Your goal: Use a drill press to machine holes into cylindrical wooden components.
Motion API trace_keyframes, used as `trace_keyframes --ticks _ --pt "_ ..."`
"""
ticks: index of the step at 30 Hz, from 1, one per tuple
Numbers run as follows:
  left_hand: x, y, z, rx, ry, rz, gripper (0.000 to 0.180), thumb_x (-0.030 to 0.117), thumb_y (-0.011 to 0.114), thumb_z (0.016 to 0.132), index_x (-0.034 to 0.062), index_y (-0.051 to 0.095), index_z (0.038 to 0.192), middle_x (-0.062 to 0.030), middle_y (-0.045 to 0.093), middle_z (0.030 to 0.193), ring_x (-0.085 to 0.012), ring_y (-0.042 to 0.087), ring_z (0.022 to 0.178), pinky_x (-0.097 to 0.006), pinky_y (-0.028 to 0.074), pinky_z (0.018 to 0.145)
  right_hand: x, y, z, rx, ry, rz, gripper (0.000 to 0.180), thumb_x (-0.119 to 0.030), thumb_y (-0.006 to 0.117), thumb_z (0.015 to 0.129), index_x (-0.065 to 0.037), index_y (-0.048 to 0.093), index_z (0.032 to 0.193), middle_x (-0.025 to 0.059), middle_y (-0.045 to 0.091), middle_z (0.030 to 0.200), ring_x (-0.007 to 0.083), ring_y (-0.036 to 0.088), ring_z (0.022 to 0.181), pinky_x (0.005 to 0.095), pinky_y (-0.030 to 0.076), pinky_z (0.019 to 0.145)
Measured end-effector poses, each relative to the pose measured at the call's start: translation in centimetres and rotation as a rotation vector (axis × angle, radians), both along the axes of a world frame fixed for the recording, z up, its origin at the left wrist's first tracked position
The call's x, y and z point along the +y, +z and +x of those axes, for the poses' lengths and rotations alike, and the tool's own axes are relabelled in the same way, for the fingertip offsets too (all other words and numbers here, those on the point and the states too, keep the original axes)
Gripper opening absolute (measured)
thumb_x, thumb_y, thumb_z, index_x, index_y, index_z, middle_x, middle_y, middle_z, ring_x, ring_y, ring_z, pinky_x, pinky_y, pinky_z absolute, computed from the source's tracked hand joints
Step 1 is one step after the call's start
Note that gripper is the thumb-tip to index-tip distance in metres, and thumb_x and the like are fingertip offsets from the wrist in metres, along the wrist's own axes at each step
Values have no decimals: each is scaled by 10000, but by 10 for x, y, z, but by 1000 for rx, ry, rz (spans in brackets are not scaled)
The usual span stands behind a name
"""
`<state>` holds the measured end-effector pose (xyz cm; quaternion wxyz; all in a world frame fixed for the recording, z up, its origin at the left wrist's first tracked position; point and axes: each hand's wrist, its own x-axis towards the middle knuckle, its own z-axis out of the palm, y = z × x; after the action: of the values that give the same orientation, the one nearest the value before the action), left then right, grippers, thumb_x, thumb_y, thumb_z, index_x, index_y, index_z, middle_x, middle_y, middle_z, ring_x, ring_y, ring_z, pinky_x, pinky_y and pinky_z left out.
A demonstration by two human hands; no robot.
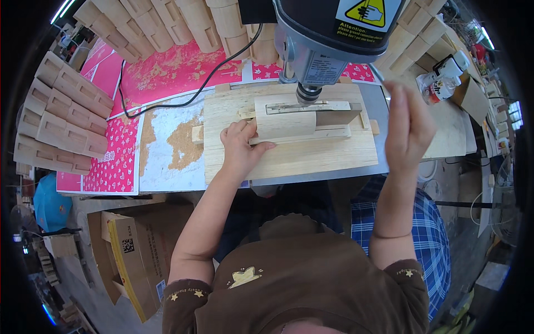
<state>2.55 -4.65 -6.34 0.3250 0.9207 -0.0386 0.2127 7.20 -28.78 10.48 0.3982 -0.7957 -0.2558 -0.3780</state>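
Under the chuck (307, 93) of a drill press (317, 42), a pale, rounded wooden piece (281, 126) lies in a wooden jig with strips on a flat board (289, 158). My left hand (241, 146) is closed on the left end of this piece, thumb along its near lower edge. A slotted strip (303, 107) runs along its top, below the chuck. To the right of the drill head, my right hand (409, 128) is raised with its fingers curled at the end of a thin lever (376, 73). Most of its grip is hidden.
Turned wooden pieces with rectangular recesses stand along the back (200, 28) and at the left (69, 114). A black cable (189, 99) crosses the bench, near sawdust (186, 142). White bottles (442, 86) stand at the right. An opened cardboard box (142, 250) sits below the bench edge.
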Motion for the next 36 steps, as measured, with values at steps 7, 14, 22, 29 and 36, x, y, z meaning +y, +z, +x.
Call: trace_keyframes --ticks 7,14,22,29,36 --pt "-2 3 0 12 3 4 544 239 816 546 122 623 1040 9 508 764 -197 491 817 -383 281 815 3 -89 21 0 122 81 134 -27 560 825 -1 642 928 78 523 642 213 497 599 323 404 645" --pt "-4 0 1 -21 7 21 563 246 814 547 131 624 1065 9 509 760 -198 497 811 -385 280 804 -10 -45 28 -344 207 32 68 -11 558 804 -17 602 753 82 514 613 206 464 538 334 369 542" --pt "-42 2 18 0 -19 -29 609 263 798 584 138 594 1144 0 530 785 -216 506 865 -399 273 837 29 84 105 142 22 -10 340 -242 518 869 74 604 778 114 592 648 139 550 643 282 430 592" --pt "-36 5 16 89 -58 -35 615 266 792 602 149 584 1169 -4 534 805 -220 507 871 -407 271 842 13 80 68 68 28 -138 366 -258 464 896 64 617 810 148 598 678 177 570 652 315 433 592" --pt "-38 7 16 96 -39 -77 498 239 793 605 147 634 1068 8 540 781 -189 509 868 -381 248 901 -9 -20 1 45 75 33 109 -53 562 837 17 627 786 98 572 644 218 539 583 318 414 585"
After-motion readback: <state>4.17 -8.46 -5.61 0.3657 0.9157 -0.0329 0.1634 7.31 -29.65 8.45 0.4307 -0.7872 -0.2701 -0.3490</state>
